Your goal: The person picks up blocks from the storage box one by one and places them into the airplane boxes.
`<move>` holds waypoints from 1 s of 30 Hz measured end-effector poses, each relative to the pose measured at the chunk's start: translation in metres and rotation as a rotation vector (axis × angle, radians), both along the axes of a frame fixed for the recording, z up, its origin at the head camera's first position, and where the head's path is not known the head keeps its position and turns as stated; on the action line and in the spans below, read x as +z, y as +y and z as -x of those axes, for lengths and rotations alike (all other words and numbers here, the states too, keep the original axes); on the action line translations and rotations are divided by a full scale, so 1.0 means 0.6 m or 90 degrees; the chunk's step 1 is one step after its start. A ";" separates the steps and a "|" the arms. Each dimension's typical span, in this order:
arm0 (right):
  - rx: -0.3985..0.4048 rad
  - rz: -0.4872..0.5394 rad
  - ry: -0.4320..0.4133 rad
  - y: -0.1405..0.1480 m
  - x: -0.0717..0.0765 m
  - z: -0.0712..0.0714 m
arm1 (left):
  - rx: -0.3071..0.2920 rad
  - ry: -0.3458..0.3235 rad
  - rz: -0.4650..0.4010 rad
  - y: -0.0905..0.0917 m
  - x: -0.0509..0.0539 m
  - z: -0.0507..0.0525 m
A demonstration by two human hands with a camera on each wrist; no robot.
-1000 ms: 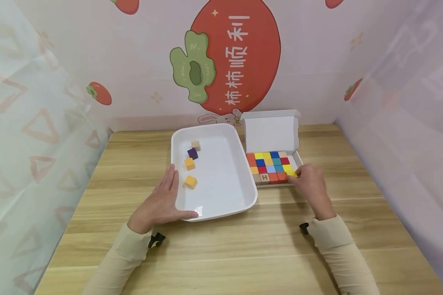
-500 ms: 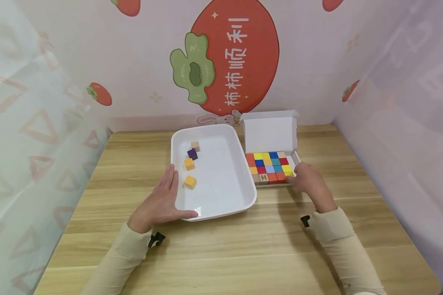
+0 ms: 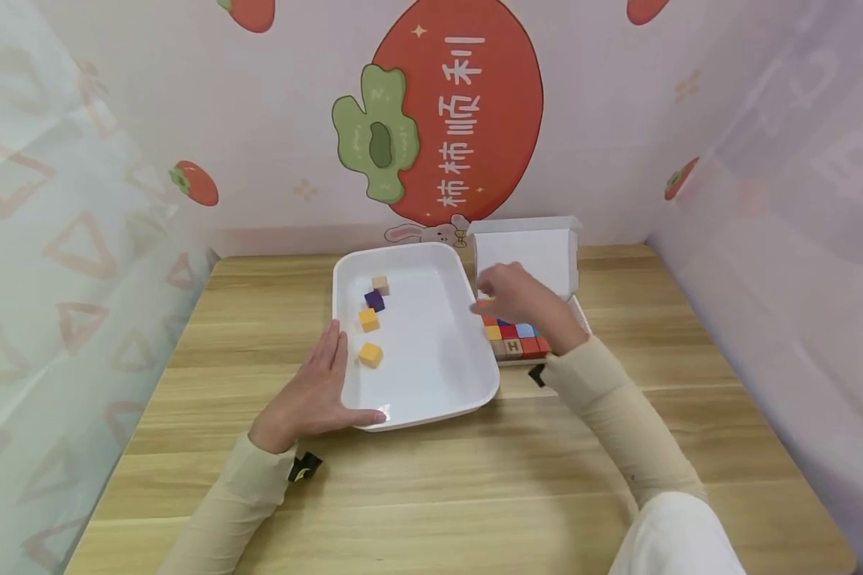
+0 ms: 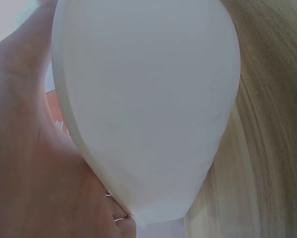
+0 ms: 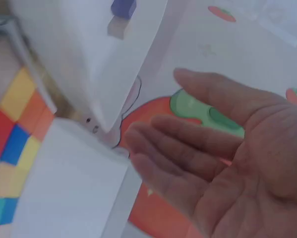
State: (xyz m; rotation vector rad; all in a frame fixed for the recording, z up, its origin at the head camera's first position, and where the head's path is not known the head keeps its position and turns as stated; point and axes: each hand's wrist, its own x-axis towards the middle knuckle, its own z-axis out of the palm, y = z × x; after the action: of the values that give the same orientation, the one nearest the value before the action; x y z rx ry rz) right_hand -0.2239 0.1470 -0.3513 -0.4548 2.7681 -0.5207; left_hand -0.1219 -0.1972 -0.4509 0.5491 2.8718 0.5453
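Note:
My left hand (image 3: pixel 308 398) rests against the near left corner of a white tray (image 3: pixel 431 351), fingers along its side wall and thumb over the front rim. The left wrist view shows the tray's outer wall (image 4: pixel 148 99) beside the palm. Inside the tray lie two yellow cubes (image 3: pixel 370 354), a purple cube (image 3: pixel 375 300) and a plain wooden cube (image 3: pixel 380 284). My right hand (image 3: pixel 521 299) hovers above the block box, beside the tray's right rim. In the right wrist view that hand (image 5: pixel 227 148) holds nothing, its fingers loosely bent and thumb apart. Colored blocks (image 3: pixel 532 346) fill most of the box, partly hidden by the hand.
The box's white lid (image 3: pixel 528 255) stands raised at the back, near the patterned backdrop (image 3: pixel 259 120). Wooden tabletop (image 3: pixel 431 495) stretches in front of the tray. White curtains (image 3: pixel 29 279) hang along both sides.
My right hand has left the yellow block at the box's near right corner and moved up and left toward the tray. My left hand and the cubes in the tray stay put.

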 end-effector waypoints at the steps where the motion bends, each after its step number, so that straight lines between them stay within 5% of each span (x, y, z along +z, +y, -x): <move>1: 0.028 0.007 0.002 -0.014 0.004 0.008 | -0.001 0.002 0.000 0.000 -0.001 0.000; 7: 0.172 0.045 0.023 -0.094 0.004 0.053 | -0.003 0.004 0.006 0.000 -0.005 0.001; 14: 0.224 0.053 0.031 -0.164 -0.044 0.103 | 0.004 -0.003 0.005 -0.001 -0.002 0.002; 25: 0.208 0.093 0.041 -0.238 -0.125 0.149 | 0.006 -0.015 0.002 -0.003 0.009 0.001; 30: 0.210 0.055 0.056 -0.254 -0.149 0.159 | -0.002 -0.009 0.003 -0.001 0.005 0.001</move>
State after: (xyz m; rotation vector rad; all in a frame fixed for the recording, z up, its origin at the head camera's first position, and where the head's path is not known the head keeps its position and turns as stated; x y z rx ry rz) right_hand -0.3192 -0.0052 -0.4404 -0.9531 2.6790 -0.5505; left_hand -0.1224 -0.1980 -0.4478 0.5457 2.8579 0.5394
